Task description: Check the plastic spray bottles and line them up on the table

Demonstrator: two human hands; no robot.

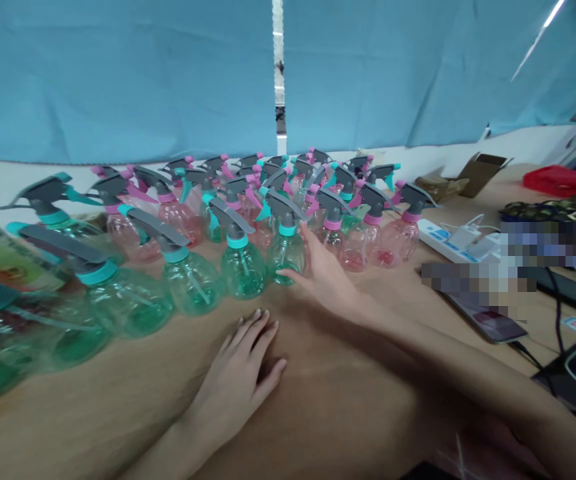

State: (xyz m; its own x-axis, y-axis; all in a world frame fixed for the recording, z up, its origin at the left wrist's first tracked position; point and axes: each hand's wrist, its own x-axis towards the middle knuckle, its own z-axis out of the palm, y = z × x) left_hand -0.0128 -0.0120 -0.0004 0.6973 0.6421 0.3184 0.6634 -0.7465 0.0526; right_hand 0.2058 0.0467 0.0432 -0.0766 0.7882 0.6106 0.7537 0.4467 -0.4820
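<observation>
Several clear spray bottles with grey trigger heads stand close together on the table. My right hand [329, 277] is at the right side of a green spray bottle [287, 257] with a turquoise collar, thumb across its front and fingers along its side. Part of that bottle is hidden by the hand. Just left of it stands another green spray bottle [244, 267]. My left hand [243, 370] lies palm down on the wooden table [318, 413], fingers stretched out, holding nothing. Pink spray bottles, such as one with a pink collar [401, 233], stand to the right and behind.
On the right lie a white power strip [448, 241] with plugs, a phone [478, 307] on a cable, and a red object [565, 181]. An open cardboard box [483, 175] sits farther back. Blue sheeting [168, 80] hangs behind the bottles. A printed package [3, 247] leans at far left.
</observation>
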